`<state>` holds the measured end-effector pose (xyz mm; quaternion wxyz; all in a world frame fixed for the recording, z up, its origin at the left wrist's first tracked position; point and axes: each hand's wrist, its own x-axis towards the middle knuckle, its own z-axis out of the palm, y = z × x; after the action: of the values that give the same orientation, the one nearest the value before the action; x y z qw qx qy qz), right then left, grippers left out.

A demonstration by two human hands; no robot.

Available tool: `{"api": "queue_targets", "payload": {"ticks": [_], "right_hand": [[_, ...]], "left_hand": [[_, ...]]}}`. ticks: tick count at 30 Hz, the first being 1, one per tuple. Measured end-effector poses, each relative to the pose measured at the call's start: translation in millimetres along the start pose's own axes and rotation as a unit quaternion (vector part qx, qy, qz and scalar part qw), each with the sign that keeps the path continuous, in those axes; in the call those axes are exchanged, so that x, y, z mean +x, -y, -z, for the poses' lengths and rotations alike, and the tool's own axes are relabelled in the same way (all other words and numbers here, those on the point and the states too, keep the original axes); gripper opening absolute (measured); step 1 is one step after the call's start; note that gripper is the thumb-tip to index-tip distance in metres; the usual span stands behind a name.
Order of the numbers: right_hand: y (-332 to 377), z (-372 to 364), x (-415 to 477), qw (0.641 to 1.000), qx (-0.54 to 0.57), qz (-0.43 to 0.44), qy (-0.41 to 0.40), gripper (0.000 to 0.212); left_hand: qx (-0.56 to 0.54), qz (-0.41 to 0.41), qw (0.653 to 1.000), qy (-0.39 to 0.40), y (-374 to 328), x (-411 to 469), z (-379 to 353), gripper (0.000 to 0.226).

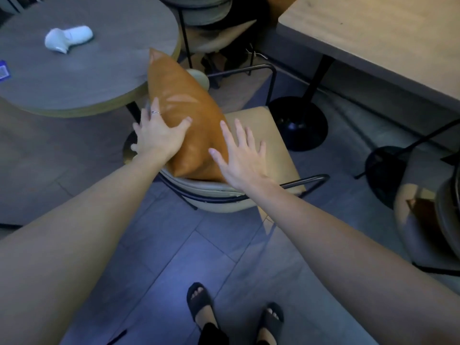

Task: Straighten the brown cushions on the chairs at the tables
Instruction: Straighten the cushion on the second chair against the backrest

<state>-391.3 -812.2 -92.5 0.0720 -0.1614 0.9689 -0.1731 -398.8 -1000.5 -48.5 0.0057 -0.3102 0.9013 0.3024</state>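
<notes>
The brown cushion point(185, 113) stands tilted on its edge on the tan seat of the nearest chair point(268, 135), leaning over the chair's curved backrest, its upper corner reaching up over the rim of the round grey bench point(82, 78). The left hand point(156, 135) presses flat against the cushion's side facing that round bench, fingers spread and thumb across the cushion's face; a thin ring shows on one finger. The right hand point(242, 155) is open wide, fingers splayed, at the cushion's opposite side over the seat; whether it touches the cushion cannot be told. Neither hand closes around anything.

No container shows among these things. On the round bench, beyond the cushion, lies one white object point(68, 38), and at the bench's outer edge a small blue item point(5, 69) is cut off by the frame. On the far side of the chair from the round bench stands a light wooden bench point(373, 38) on a black pedestal base point(298, 125). Another chair point(214, 28) sits beyond the cushion, and a further chair point(428, 207) is partly in view past the pedestal. The floor point(224, 257) is grey tile, dimly lit. Two feet in black sandals point(199, 300) stand below the nearest chair.

Counted: one cushion, two benches, three chairs, two hands.
</notes>
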Motion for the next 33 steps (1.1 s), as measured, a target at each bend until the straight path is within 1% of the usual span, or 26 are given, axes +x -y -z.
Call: {"api": "queue_targets", "payload": {"ticks": [6,9,11,13,16,19,21,23,24,26,28,30,33], "right_hand": [[53.7,-39.8,36.2,0.993,0.099,-0.054,0.021,0.067],[63.5,-55.6,41.5,0.985,0.154,-0.077,0.014,0.065],[64.5,-62.8,43.7,0.981,0.178,-0.084,0.002,0.065],[63.7,-67.8,45.9,0.976,0.199,-0.088,-0.012,0.066],[63.4,-74.2,43.2,0.963,0.243,-0.113,-0.039,0.066],[67.4,-78.9,33.7,0.933,0.296,-0.186,-0.084,0.061],[69.0,-79.5,27.0,0.924,0.269,-0.247,-0.112,0.054],[65.4,-79.5,18.9,0.929,0.205,-0.281,-0.130,0.043],[61.3,-80.3,13.8,0.932,0.175,-0.293,-0.123,0.038],[52.8,-81.7,1.0,0.933,0.123,-0.330,-0.070,0.034],[47.9,-82.6,-9.3,0.913,0.119,-0.390,-0.026,0.042],[48.8,-80.5,-14.5,0.881,0.161,-0.444,-0.037,0.056],[49.1,-76.8,-19.5,0.843,0.208,-0.490,-0.069,0.080]], "left_hand": [[-0.071,0.058,0.992,0.083,39.2,48.7,-5.1,0.119],[-0.131,0.104,0.978,0.122,54.6,67.9,-11.0,0.127],[-0.159,0.117,0.970,0.141,57.9,77.8,-16.0,0.129],[-0.162,0.121,0.968,0.150,57.3,85.7,-21.3,0.126],[-0.171,0.122,0.966,0.149,55.0,94.9,-24.9,0.130],[-0.174,0.121,0.966,0.146,55.4,99.6,-26.2,0.129],[-0.175,0.119,0.967,0.140,56.1,99.2,-27.6,0.125],[-0.180,0.120,0.967,0.134,56.8,97.7,-29.0,0.124],[-0.181,0.122,0.967,0.133,57.2,96.8,-29.3,0.125],[-0.182,0.128,0.966,0.134,57.5,94.6,-29.6,0.126],[-0.187,0.135,0.964,0.135,57.9,92.1,-28.7,0.130],[-0.194,0.139,0.962,0.132,59.0,90.7,-28.3,0.132],[-0.201,0.137,0.963,0.120,60.3,88.7,-27.2,0.130]]}}
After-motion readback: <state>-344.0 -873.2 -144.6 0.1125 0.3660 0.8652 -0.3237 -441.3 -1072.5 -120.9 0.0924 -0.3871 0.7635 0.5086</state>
